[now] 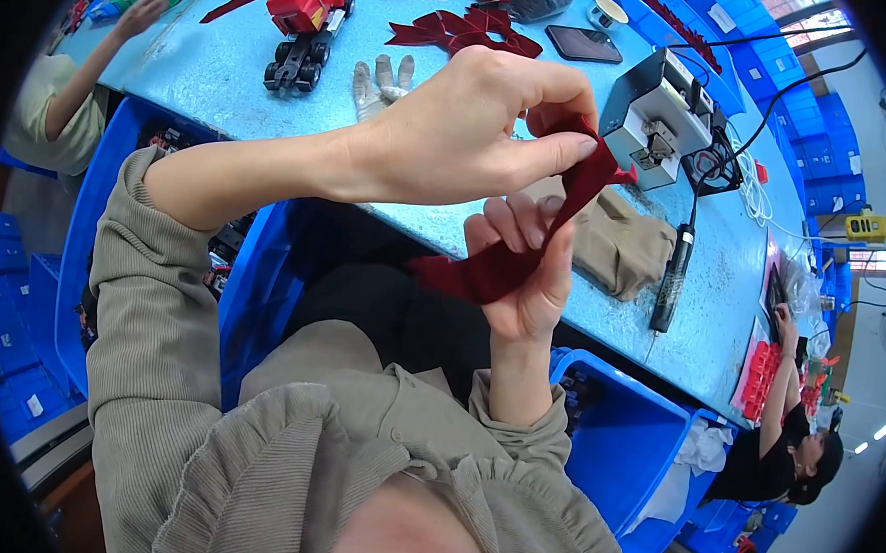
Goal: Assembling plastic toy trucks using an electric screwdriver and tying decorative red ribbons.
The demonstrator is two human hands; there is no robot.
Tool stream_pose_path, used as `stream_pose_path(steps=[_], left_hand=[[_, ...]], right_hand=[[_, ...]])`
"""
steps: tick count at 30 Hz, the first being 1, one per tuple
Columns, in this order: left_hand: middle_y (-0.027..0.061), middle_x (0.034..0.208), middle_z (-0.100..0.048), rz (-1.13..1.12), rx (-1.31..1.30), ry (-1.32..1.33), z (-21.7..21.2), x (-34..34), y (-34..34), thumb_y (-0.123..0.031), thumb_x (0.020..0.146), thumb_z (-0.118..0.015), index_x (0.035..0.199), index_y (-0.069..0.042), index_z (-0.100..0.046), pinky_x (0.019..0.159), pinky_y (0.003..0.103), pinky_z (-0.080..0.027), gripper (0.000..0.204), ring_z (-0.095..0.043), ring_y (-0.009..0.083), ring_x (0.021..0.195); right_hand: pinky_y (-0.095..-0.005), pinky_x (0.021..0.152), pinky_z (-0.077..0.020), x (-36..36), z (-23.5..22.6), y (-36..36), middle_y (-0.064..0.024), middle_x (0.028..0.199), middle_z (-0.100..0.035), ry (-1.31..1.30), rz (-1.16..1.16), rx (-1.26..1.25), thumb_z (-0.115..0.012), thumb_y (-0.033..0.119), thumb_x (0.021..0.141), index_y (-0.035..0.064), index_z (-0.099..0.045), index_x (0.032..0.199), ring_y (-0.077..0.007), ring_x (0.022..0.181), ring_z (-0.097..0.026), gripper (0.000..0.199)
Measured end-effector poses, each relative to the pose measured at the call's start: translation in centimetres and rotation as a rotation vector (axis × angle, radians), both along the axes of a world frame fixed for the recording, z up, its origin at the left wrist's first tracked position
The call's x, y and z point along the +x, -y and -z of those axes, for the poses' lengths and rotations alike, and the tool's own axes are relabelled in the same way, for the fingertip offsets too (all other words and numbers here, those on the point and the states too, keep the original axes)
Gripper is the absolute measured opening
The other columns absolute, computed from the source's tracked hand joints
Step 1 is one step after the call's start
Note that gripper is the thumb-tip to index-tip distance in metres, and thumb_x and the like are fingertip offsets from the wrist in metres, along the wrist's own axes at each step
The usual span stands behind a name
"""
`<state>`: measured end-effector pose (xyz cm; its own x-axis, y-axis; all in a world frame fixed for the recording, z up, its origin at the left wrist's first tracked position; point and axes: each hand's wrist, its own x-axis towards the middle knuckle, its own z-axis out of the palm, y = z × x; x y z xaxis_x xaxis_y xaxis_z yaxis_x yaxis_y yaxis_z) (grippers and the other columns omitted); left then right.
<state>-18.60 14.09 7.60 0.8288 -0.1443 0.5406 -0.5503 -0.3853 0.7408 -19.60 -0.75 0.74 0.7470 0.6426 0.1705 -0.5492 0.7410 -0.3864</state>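
Note:
A dark red ribbon [580, 184] stretches between my two hands above the table edge. My left hand [471, 128], reaching in from the left, is closed and pinches the ribbon's upper part between thumb and fingers. Below it, my right hand [528, 271] has its fingers curled, and the ribbon runs across its palm and past the thumb. The ribbon's lower end sticks out to the left of that hand. Part of the ribbon in the left hand is hidden behind its fingers.
On the blue table [413, 75] are a red toy truck [311, 19], more red ribbon [466, 29], a glove [378, 83], a phone [583, 45], a small machine [652, 117], brown cloth [620, 241] and a black pen-shaped tool [673, 279]. Blue bins [620, 426] stand below; co-workers sit at both sides.

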Motion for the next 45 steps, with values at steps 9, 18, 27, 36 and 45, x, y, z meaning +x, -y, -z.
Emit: stream_pose_path(steps=[9,18,27,36,45], left_hand=[[0.0045,0.077,-0.06,-0.01,0.017,0.039,0.0,-0.2,0.1,-0.01,0.083,-0.061,0.09,0.002,-0.059,0.066,0.024,-0.046,0.013,-0.056,0.0095,0.071],[0.0047,0.08,-0.061,0.013,-0.066,-0.089,-0.3,-0.5,-0.4,-0.011,0.085,-0.06,0.092,0.002,-0.059,0.069,0.023,-0.047,0.015,-0.058,0.0092,0.075],[0.0059,0.083,-0.063,-0.023,-0.063,-0.159,-0.2,-0.2,-0.9,-0.014,0.086,-0.06,0.092,0.002,-0.059,0.07,0.022,-0.049,0.017,-0.06,0.0098,0.076],[0.0053,0.078,-0.062,-0.112,0.084,0.048,0.2,0.4,-0.9,-0.012,0.084,-0.061,0.09,0.002,-0.06,0.065,0.022,-0.047,0.015,-0.059,0.0091,0.073],[0.0077,0.069,-0.059,-0.14,0.408,0.085,-3.4,-0.1,-1.0,-0.01,0.078,-0.064,0.086,0.001,-0.06,0.06,0.025,-0.045,0.014,-0.059,0.0129,0.068]], right_hand=[[-0.0243,0.071,-0.0337,-0.6,-0.1,-0.3,0.0057,0.076,-0.042,-0.107,-0.129,0.146,-0.059,0.026,0.088,0.0157,-0.058,0.097,-0.008,0.072,-0.037,0.014],[-0.0299,0.079,-0.0432,0.0,1.0,-0.8,0.0027,0.086,-0.054,0.152,0.19,-0.259,-0.057,0.026,0.09,0.0094,-0.054,0.106,-0.0122,0.086,-0.05,0.024],[-0.031,0.069,-0.0456,0.4,1.1,-0.2,-0.0057,0.078,-0.063,0.251,0.229,-0.319,-0.056,0.018,0.09,0.008,-0.052,0.114,-0.0143,0.063,-0.056,0.026],[-0.0275,0.061,-0.0374,0.3,1.0,1.0,-0.0044,0.079,-0.063,-0.33,-0.448,0.588,-0.037,0.031,0.097,0.0087,-0.048,0.121,-0.0116,0.06,-0.055,0.034],[-0.032,0.065,-0.0479,2.9,-2.9,3.0,-0.0112,0.087,-0.063,0.339,0.039,-0.555,-0.043,0.032,0.095,0.0018,-0.042,0.125,-0.0182,0.06,-0.061,0.043]])
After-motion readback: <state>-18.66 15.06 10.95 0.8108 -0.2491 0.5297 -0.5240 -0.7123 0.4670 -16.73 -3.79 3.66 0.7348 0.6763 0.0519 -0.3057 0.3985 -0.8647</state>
